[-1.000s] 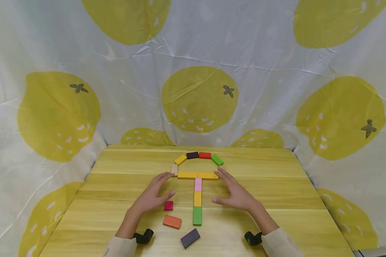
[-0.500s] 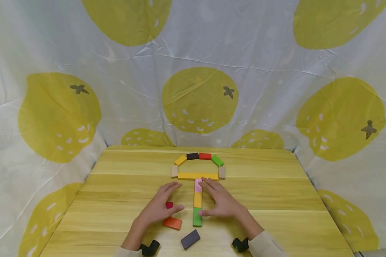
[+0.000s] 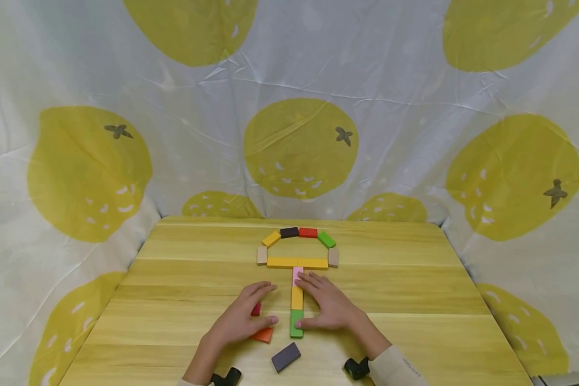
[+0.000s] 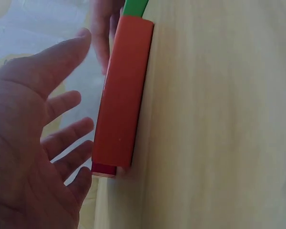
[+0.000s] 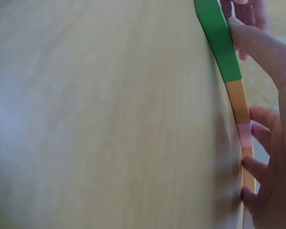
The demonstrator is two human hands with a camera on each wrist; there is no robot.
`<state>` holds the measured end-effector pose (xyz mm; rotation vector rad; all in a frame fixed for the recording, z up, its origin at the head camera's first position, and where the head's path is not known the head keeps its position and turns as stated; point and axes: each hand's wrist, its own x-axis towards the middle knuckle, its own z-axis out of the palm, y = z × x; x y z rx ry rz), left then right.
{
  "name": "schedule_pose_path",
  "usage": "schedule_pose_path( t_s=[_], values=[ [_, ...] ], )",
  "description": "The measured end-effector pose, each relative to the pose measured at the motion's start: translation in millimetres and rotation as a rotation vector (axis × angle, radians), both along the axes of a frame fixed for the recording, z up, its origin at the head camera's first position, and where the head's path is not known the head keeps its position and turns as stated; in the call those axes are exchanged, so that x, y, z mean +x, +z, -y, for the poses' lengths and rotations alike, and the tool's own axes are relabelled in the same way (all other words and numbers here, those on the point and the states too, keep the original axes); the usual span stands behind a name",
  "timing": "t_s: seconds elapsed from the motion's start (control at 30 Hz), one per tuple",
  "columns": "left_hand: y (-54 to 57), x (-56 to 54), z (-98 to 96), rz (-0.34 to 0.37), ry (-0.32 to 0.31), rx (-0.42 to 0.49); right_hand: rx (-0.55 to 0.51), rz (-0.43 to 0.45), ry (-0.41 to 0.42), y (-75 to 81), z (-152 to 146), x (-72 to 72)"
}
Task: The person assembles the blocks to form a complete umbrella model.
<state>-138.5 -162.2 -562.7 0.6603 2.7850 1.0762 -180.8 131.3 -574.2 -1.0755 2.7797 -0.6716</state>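
My right hand (image 3: 330, 308) lies along a column of wooden blocks in the head view. Its fingertips are at the pink block (image 3: 296, 272) and its thumb at the green block (image 3: 296, 316), with a yellow block (image 3: 296, 298) between them. In the right wrist view the thumb touches the green block's (image 5: 219, 43) edge. My left hand (image 3: 241, 319) hovers, fingers spread and holding nothing, partly over an orange block (image 3: 264, 336) and a small crimson block (image 3: 256, 309). From the left wrist the orange block (image 4: 121, 90) shows beside the fingers.
Above the column, two long yellow blocks (image 3: 282, 262) form a bar between beige blocks (image 3: 333, 257). Yellow, black (image 3: 289, 232), red (image 3: 308, 232) and green blocks arch over it. A dark grey block (image 3: 286, 357) lies loose near the front of the wooden table (image 3: 173, 257).
The right hand has left the right beige block and come in and down to the column. The left hand has moved slightly down and right, away from the left beige block. The blocks look unmoved.
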Motion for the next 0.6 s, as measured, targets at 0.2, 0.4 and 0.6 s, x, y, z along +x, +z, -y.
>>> schedule_pose_path(
  t_s=[0.2, 0.4, 0.6],
  values=[
    [-3.9, 3.9, -2.0, -0.019, -0.009, 0.009, 0.019, -0.010, 0.011, -2.0, 0, -1.0],
    [-3.1, 11.4, -7.3, -0.042, -0.035, -0.007, 0.015, 0.016, 0.003, 0.6, 0, -0.7],
    [-1.3, 14.4, -12.3, -0.081, -0.069, -0.012, 0.027, 0.022, 0.007, 1.4, 0, -3.8]
  ],
)
